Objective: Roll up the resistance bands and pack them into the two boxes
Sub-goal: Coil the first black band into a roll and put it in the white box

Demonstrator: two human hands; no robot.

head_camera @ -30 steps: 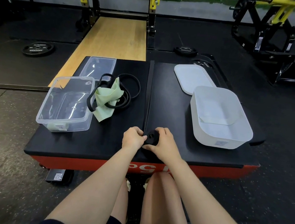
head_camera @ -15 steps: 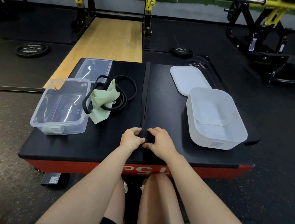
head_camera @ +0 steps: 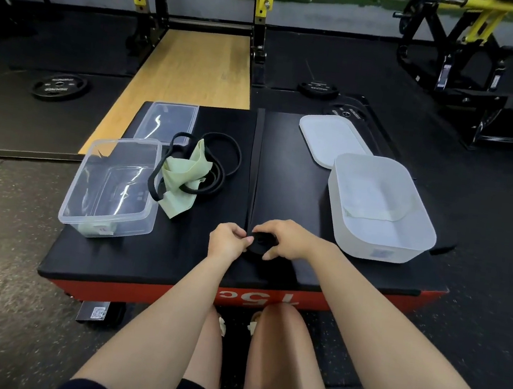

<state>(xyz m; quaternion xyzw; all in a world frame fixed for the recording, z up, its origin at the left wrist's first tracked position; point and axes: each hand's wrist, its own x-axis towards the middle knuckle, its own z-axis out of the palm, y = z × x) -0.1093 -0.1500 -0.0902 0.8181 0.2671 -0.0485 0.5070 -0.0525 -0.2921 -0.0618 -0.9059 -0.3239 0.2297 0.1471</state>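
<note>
Fingers of our left hand are curled and pinching the left edge of the black band roll; our right hand is cupped over it, thumb and fingers curled round its far and right side. Roll sits at the near middle of the black platform, touching it. The band's unrolled tail runs flat and straight away from the roll to the platform's far edge. Clear box at left, its clear lid behind it. Green band tangled with thin black bands, just right of the clear box. White box at right holds a pale band; white lid behind it, touching.
</note>
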